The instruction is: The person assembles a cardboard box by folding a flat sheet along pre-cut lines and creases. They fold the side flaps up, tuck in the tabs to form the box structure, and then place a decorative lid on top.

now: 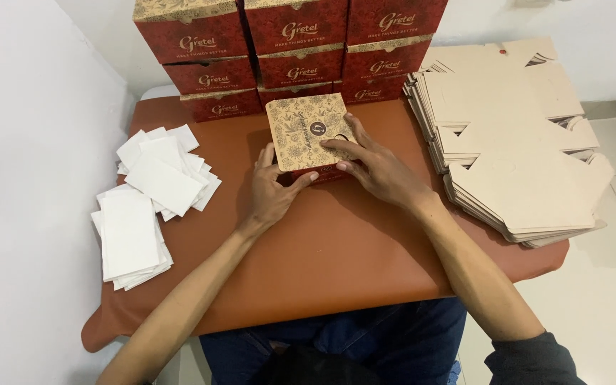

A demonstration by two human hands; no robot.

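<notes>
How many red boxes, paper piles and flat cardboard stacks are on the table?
Finished red-and-tan cardboard boxes stacked at the back: 9
Box under the hands: 1
Piles of white paper sheets: 2
Stacks of flat tan cardboard blanks: 1
Total: 13

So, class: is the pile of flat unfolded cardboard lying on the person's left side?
No. The flat cardboard pile lies beyond the right hand, while white paper sheets lie on the left.
</notes>
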